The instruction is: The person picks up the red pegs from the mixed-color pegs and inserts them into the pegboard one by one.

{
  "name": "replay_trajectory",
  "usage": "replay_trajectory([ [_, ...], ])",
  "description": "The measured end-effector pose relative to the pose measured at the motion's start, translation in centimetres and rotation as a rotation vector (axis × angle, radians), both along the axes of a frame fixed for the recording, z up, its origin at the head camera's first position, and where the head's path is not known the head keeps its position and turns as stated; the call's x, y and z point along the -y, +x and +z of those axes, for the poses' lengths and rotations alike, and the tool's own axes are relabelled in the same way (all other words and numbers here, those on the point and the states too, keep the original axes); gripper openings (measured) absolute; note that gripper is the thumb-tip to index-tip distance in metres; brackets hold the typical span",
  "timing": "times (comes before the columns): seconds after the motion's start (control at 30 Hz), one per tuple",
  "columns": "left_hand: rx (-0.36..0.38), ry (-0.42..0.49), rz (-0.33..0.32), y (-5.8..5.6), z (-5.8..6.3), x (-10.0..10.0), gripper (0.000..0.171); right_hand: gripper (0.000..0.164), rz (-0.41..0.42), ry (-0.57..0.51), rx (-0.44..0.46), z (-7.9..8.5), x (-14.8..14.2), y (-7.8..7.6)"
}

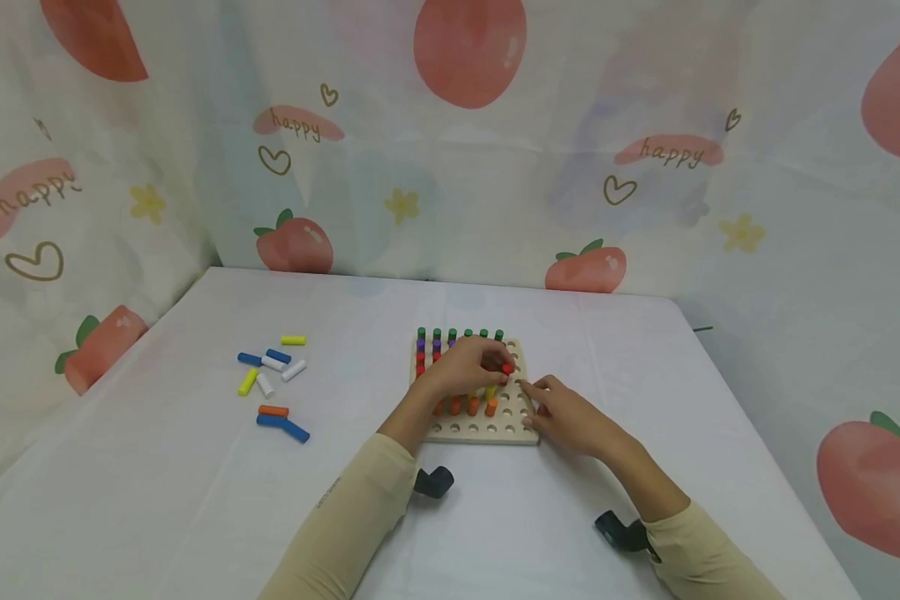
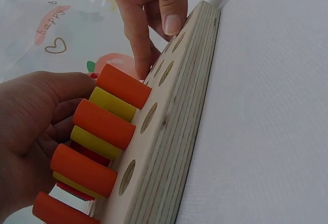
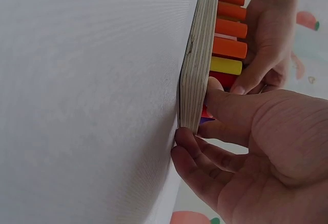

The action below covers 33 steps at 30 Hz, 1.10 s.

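Observation:
A wooden pegboard point(image 1: 521, 434) lies on the table with rows of coloured pegs standing in its holes. Over its right part, the left hand point(image 1: 461, 367) pinches a red peg point(image 1: 507, 368) between thumb and fingertips. At the board's right edge the right hand point(image 1: 570, 417) grips the side, its thumb on the top face and other fingers against the edge. Orange pegs point(image 2: 105, 124) stand in the row nearest the person, with yellow pegs point(image 2: 114, 102) just behind. Green pegs point(image 1: 452, 333) fill the far row, purple pegs point(image 1: 421, 345) in front of them. The left hand hides part of the middle rows.
Loose pegs lie left of the board: a yellow peg point(image 1: 293, 340), white pegs point(image 1: 294, 371), blue pegs point(image 1: 283, 426) and an orange peg point(image 1: 273, 410) among them. A white cloth point(image 1: 195, 500) covers the table. A printed curtain point(image 1: 480, 183) stands behind it and at both sides.

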<state>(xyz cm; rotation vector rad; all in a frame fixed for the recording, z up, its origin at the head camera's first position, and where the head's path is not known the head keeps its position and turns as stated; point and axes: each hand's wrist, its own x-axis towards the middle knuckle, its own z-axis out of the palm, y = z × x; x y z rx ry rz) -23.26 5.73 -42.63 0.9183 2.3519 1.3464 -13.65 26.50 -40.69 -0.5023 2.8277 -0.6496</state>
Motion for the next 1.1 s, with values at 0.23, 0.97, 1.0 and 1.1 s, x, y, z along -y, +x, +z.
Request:
replay_trajectory([
  [0.23,0.0,-0.008,0.014,0.07,0.16,-0.02,0.014,0.06,-0.006,0.004,0.001,0.18,0.1,0.05],
  [0.97,0.002,-0.016,0.01,0.16,0.16,-0.01,0.011,0.061,-0.016,-0.009,0.016,-0.17,-0.01,-0.09],
  [1.0,0.002,-0.017,0.01,0.16,0.16,0.0,0.011,0.061,-0.014,-0.008,0.014,-0.2,-0.03,-0.1],
  [1.1,0.003,-0.016,0.006,0.13,0.14,0.07,0.013,0.061,-0.007,-0.006,0.006,-0.25,-0.03,-0.1],
])
